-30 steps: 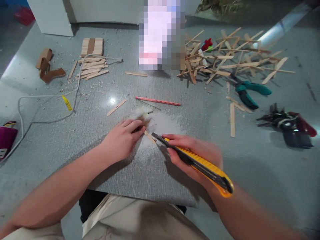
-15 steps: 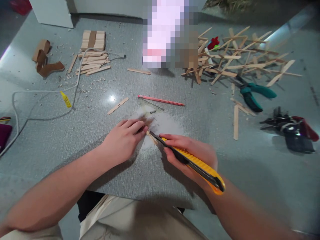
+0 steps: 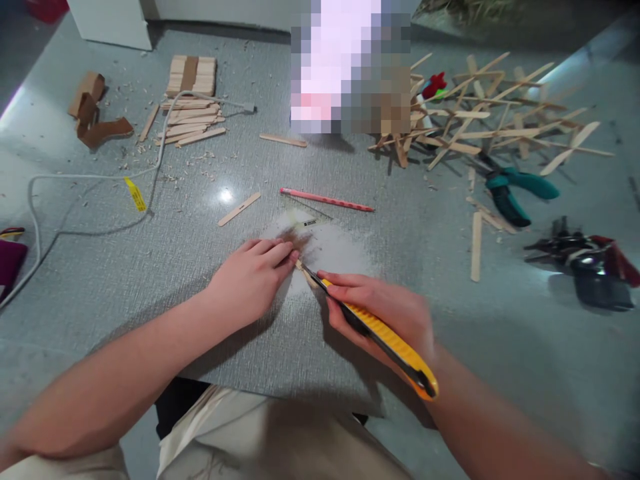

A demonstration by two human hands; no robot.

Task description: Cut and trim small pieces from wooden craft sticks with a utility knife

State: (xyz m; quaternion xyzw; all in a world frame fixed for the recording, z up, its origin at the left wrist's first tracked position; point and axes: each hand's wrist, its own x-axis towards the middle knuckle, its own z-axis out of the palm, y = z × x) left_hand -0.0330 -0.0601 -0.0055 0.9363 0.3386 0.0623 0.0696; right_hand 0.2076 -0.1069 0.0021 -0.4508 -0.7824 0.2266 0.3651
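My right hand [image 3: 377,313] is closed round a yellow utility knife [image 3: 390,337], its blade pointing up and left onto a small wooden stick [image 3: 309,275]. The fingers of my left hand [image 3: 253,277] pinch the stick's upper end against the table; the rest of that end is hidden under them. Pale dust and a dark smudge lie just beyond my fingertips. A pink pencil [image 3: 327,199] rests above my hands, and a slotted stick [image 3: 239,209] lies to the upper left of my left hand.
Stick bundle [image 3: 203,77], loose sticks [image 3: 197,125] and brown paper strip [image 3: 90,110] lie back left, beside a white cable [image 3: 159,150]. At right are a stick structure [image 3: 480,117], teal pliers [image 3: 510,190], a lone stick [image 3: 476,247] and dark clips [image 3: 590,260].
The knife handle's rear end has swung slightly down and left with my right hand. My left hand still presses the stick. The whole view has shifted a little.
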